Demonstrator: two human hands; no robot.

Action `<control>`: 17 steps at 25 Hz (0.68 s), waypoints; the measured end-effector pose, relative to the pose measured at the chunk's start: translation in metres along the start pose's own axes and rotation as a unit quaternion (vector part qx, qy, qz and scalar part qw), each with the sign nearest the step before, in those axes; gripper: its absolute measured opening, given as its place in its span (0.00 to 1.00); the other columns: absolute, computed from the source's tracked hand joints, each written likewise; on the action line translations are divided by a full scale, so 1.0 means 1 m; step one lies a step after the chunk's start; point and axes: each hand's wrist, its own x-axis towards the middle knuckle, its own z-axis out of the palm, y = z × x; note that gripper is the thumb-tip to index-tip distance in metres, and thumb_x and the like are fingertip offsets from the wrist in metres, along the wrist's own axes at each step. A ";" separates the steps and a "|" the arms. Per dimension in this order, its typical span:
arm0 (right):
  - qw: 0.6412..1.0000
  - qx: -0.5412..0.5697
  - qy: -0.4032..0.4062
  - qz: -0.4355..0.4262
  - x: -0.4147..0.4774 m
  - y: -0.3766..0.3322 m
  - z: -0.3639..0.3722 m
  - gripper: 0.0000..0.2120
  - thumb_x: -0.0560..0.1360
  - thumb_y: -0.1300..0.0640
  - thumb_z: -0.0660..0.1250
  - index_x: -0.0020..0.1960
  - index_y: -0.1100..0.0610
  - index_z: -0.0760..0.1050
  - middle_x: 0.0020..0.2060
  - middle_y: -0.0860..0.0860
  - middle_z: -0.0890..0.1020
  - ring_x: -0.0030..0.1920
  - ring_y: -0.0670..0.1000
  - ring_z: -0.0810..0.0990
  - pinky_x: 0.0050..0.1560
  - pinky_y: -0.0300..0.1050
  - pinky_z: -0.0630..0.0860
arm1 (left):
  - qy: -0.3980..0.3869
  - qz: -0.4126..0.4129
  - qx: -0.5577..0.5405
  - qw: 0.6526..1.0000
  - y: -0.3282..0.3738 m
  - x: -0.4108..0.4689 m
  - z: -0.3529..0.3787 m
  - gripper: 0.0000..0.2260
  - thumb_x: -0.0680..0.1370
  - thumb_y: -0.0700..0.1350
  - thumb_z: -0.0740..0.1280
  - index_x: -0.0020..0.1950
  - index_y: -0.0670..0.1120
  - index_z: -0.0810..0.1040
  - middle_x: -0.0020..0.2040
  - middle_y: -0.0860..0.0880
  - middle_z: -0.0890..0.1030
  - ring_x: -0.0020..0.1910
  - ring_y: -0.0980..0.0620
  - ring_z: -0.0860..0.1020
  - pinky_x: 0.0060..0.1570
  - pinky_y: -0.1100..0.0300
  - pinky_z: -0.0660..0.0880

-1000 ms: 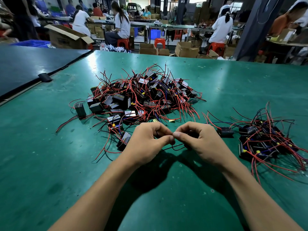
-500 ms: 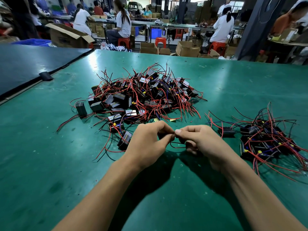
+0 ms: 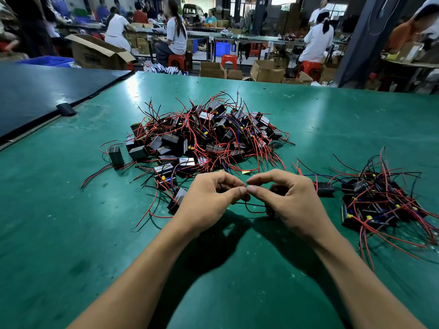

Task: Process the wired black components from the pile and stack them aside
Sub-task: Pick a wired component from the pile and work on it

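A big pile of black box components with red and black wires (image 3: 206, 138) lies in the middle of the green table (image 3: 71, 233). A smaller heap of the same wired components (image 3: 380, 203) sits at the right. My left hand (image 3: 209, 200) and my right hand (image 3: 287, 198) meet just in front of the big pile. Both pinch the thin wires of one component (image 3: 255, 208) between thumb and forefinger, fingertips touching. The component's black body is mostly hidden under my right hand.
A dark mat with a small black block (image 3: 66, 109) covers the table's far left. One loose component (image 3: 324, 187) lies between my right hand and the right heap. Beyond the far edge are cardboard boxes (image 3: 99, 53), red stools and several seated people.
Both hands stay together in front of the pile. The fingertips have shifted slightly along the wires, and a loop of wire now shows below them.
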 end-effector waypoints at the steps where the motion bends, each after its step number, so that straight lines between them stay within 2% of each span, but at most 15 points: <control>1: 1.000 0.000 0.000 0.004 0.000 0.001 0.000 0.05 0.73 0.60 0.76 0.46 0.51 0.84 0.26 0.35 0.79 0.22 0.42 0.70 0.26 0.31 0.68 | -0.003 0.000 -0.002 1.000 0.000 0.000 0.000 0.02 0.75 0.40 0.73 0.45 0.43 0.83 0.38 0.47 0.86 0.37 0.55 0.80 0.41 0.63 0.77; 9: 0.996 0.071 -0.005 0.052 0.001 0.003 0.000 0.04 0.73 0.60 0.75 0.48 0.55 0.84 0.27 0.38 0.80 0.22 0.41 0.71 0.26 0.32 0.69 | -0.014 0.004 -0.041 0.999 0.002 -0.001 -0.001 0.02 0.75 0.39 0.73 0.45 0.41 0.82 0.39 0.45 0.86 0.39 0.54 0.81 0.43 0.63 0.76; 13: 0.994 0.076 -0.029 0.075 0.001 0.005 0.000 0.04 0.74 0.57 0.74 0.49 0.52 0.85 0.25 0.44 0.79 0.24 0.43 0.70 0.28 0.35 0.69 | -0.015 0.006 -0.049 0.999 0.004 -0.002 -0.001 0.01 0.74 0.39 0.73 0.45 0.41 0.82 0.38 0.46 0.85 0.37 0.56 0.80 0.40 0.67 0.74; 17: 0.993 0.079 -0.036 0.085 0.001 0.006 0.001 0.02 0.76 0.57 0.73 0.47 0.53 0.85 0.24 0.43 0.77 0.24 0.41 0.68 0.28 0.32 0.67 | -0.012 0.016 -0.042 0.999 0.005 -0.003 0.000 0.02 0.74 0.38 0.73 0.45 0.40 0.82 0.37 0.48 0.86 0.37 0.57 0.82 0.40 0.69 0.75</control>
